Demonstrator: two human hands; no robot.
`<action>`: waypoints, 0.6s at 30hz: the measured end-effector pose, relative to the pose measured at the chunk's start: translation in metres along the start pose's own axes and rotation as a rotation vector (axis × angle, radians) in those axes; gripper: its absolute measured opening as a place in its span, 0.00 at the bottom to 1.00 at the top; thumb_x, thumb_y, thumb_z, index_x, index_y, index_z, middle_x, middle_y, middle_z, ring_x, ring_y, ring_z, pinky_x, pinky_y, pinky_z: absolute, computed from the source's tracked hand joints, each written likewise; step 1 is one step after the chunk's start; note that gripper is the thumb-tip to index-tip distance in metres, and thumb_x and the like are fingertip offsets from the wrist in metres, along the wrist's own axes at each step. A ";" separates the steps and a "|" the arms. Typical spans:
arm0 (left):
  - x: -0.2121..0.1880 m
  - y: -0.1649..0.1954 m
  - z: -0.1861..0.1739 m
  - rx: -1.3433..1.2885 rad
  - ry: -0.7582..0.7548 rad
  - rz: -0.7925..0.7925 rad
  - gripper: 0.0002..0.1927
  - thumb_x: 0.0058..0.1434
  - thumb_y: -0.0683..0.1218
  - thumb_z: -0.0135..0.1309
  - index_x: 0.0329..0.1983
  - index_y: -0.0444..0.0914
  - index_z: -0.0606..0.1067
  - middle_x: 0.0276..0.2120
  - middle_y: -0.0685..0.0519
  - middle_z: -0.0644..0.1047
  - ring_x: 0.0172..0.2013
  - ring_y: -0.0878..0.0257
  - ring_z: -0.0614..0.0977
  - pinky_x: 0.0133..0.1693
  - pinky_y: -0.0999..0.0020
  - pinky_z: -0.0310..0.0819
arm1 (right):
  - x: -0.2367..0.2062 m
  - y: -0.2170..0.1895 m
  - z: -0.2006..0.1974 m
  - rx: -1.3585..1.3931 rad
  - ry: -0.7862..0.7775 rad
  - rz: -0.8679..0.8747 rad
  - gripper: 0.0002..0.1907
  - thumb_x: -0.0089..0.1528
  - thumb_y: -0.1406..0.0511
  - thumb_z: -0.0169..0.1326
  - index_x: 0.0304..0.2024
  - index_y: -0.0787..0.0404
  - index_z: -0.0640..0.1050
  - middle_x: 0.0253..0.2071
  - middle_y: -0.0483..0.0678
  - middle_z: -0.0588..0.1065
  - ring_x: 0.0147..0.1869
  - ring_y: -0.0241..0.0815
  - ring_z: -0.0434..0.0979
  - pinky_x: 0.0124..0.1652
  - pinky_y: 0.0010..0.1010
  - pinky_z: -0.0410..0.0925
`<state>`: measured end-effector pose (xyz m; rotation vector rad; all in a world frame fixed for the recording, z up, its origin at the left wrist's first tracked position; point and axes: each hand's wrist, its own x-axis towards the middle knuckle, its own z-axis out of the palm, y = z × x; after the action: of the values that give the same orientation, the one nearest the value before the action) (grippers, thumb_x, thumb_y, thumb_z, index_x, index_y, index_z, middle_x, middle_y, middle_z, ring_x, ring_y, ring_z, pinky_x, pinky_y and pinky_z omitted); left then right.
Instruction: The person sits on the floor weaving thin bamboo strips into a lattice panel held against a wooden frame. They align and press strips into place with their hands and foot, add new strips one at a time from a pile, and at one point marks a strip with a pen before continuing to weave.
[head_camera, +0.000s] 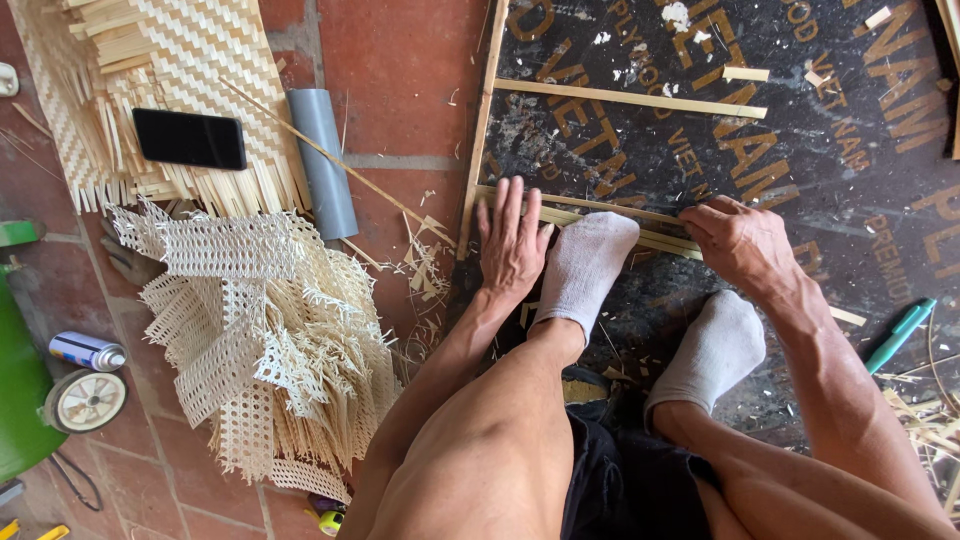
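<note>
The thin bamboo strips (600, 215) lay flat across the dark printed board (820, 150), pinned under the person's socked left foot (585, 265). They looked light, springy and prone to splitting, best pressed along their flat faces rather than pinched at the ends. The left hand (510, 240) lay spread, palm down on them; the right hand (740, 240) was curled over them further along. Woven cane scraps (260, 340) sat well apart.

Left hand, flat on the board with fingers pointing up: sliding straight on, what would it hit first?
Likely the horizontal bamboo strip farther up the dark board; the left hand already lies across the nearer strips.
</note>
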<state>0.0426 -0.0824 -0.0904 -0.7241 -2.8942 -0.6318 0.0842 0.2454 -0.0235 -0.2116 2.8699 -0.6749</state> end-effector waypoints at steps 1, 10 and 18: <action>-0.006 0.000 -0.001 0.002 -0.032 -0.020 0.36 0.68 0.52 0.57 0.74 0.34 0.60 0.75 0.38 0.55 0.76 0.44 0.54 0.73 0.37 0.40 | -0.001 0.000 0.000 0.013 0.023 -0.008 0.07 0.66 0.64 0.57 0.45 0.56 0.83 0.40 0.47 0.79 0.40 0.50 0.82 0.37 0.39 0.75; -0.016 -0.001 0.002 0.062 -0.139 -0.099 0.41 0.69 0.57 0.52 0.76 0.31 0.55 0.77 0.39 0.52 0.77 0.45 0.51 0.74 0.41 0.37 | -0.009 -0.007 0.007 -0.044 0.081 0.026 0.08 0.66 0.64 0.58 0.47 0.53 0.84 0.39 0.46 0.78 0.38 0.48 0.81 0.34 0.38 0.75; -0.017 -0.001 0.002 0.074 -0.140 -0.090 0.41 0.69 0.57 0.53 0.76 0.30 0.54 0.77 0.40 0.51 0.77 0.46 0.50 0.74 0.41 0.37 | -0.015 -0.016 0.020 -0.065 0.120 0.056 0.06 0.67 0.67 0.58 0.46 0.57 0.83 0.50 0.53 0.77 0.37 0.46 0.81 0.29 0.33 0.74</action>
<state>0.0575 -0.0899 -0.0960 -0.6577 -3.0743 -0.4982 0.1045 0.2252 -0.0320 -0.1023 3.0030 -0.6037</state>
